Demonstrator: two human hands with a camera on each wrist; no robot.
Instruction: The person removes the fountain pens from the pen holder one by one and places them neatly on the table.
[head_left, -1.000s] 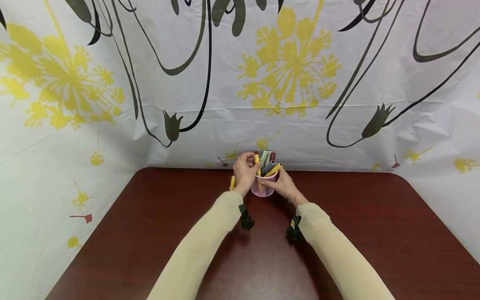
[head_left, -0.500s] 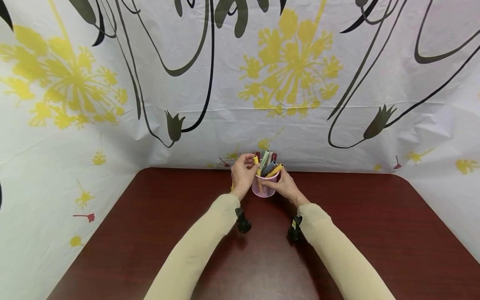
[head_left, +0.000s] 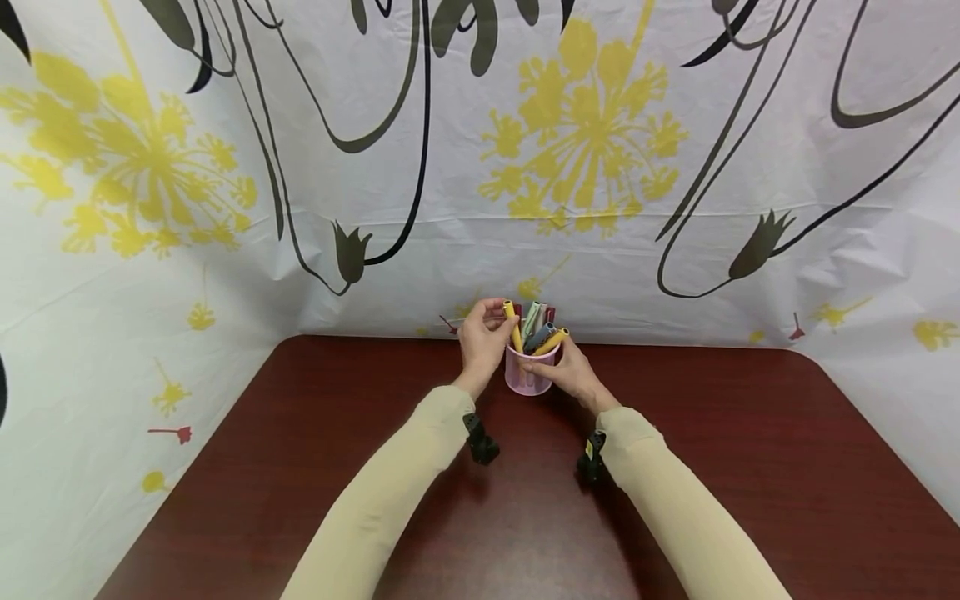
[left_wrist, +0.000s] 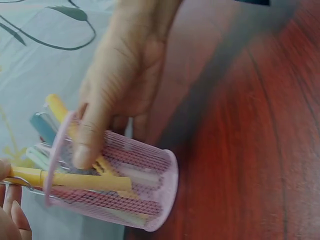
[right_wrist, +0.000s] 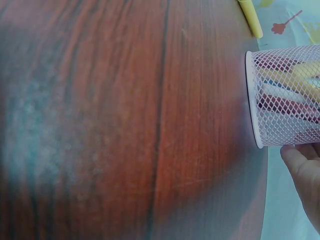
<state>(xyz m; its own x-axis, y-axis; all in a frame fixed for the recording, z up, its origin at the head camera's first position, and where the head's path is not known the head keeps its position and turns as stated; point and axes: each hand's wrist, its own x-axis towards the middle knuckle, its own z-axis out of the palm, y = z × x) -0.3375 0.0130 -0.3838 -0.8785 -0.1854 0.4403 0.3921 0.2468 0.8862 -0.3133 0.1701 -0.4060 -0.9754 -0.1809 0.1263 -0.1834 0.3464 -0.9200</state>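
One pen pinched at the rim, the cup braced from the right

Farthest left, near the far edge of the counter [head_left: 330,408], the end of one yellow loose pen [right_wrist: 252,21] shows in the right wrist view, apart from the cup.

Next comes the left grip [head_left: 482,337], drawn in to a pinch on one yellow pen. This held pen [left_wrist: 90,181] is at the left of the rim, tilted, its upper end above the cup. Blur and mesh leave me unable to tell whether its lower part is inside the wall or outside.

Then the cup [head_left: 527,382], just one, pink and upright. Besides the held pen, six tops show in it: two red pens [head_left: 551,315], one green pen [head_left: 531,317], one white pen [head_left: 542,313], one blue pen [head_left: 537,337] and one yellow leaning pen [head_left: 551,341].

Last, the right grip [head_left: 577,371], thumb and fingers curled round the cup, spread only as wide as its side.

I judge the step in hand to be guiding a single pen at the rim. The next move calls for a steady cup and the pen slid lengthwise, clear of its neighbours and the mesh
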